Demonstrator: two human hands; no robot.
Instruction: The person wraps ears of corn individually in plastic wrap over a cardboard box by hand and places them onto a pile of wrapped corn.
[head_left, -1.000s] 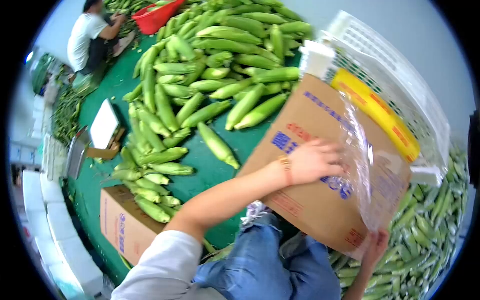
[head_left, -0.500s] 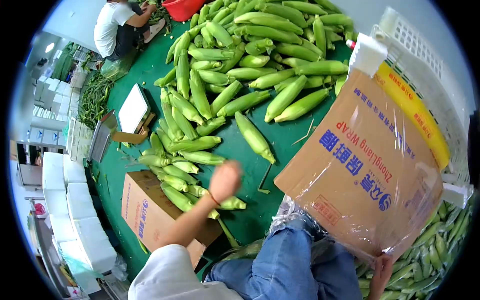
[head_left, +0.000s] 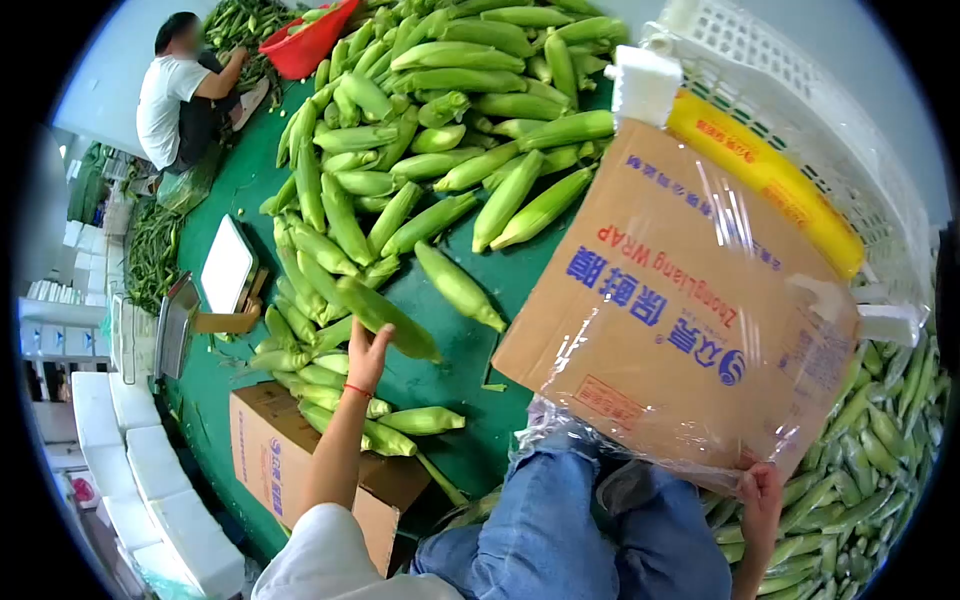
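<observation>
My left hand (head_left: 368, 352) grips a green-husked ear of corn (head_left: 392, 322), raised a little over other ears by the small carton. My right hand (head_left: 762, 492), fingers pinched, holds the edge of clear plastic film (head_left: 690, 470) at the lower corner of the cardboard box (head_left: 610, 300). The film lies over the box and hangs down by my knees. A large heap of corn (head_left: 440, 140) spreads over the green floor in front of me. One single ear (head_left: 460, 285) lies apart between the heap and the box.
An open carton (head_left: 265, 440) stands by my left arm. Behind it are a scale (head_left: 228, 265) and white foam boxes (head_left: 180, 490). Wrapped corn (head_left: 850, 490) is piled at right, below a white crate (head_left: 800, 110). Another person (head_left: 180, 100) crouches near a red basin (head_left: 310, 40).
My left hand has moved up and forward and taken hold of an ear of corn. My right hand stays on the film. The view has shifted slightly right.
</observation>
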